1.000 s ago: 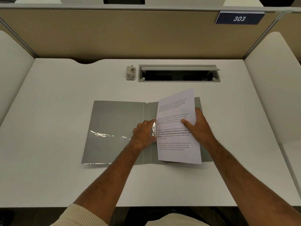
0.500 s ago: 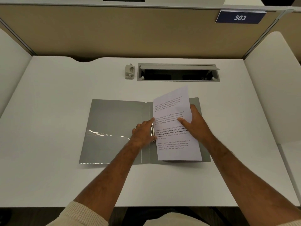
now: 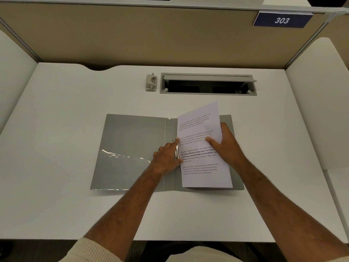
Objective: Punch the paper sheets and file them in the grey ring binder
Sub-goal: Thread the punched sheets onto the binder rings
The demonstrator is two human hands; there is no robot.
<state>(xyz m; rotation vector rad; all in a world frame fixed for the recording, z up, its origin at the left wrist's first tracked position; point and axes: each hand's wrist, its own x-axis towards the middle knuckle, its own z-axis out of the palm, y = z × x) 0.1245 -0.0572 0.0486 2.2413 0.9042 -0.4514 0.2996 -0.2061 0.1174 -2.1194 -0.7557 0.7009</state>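
The grey ring binder (image 3: 132, 148) lies open and flat on the white desk. Printed paper sheets (image 3: 200, 163) rest on its right half, tilted a little clockwise, their top edge lifted. My right hand (image 3: 224, 146) grips the sheets' right edge, thumb on top of the text. My left hand (image 3: 167, 157) rests on the spine beside the metal rings (image 3: 176, 156), its index finger stretched to the upper ring at the sheets' left edge. Whether the sheets sit on the rings I cannot tell.
A small grey hole punch (image 3: 151, 83) stands at the back of the desk (image 3: 56, 205), left of an open cable tray (image 3: 207, 86). Beige partition walls enclose the desk; a blue sign (image 3: 282, 20) reads 303.
The sheets have slid slightly left toward the rings with my right hand. My left index finger has stretched up along the rings.
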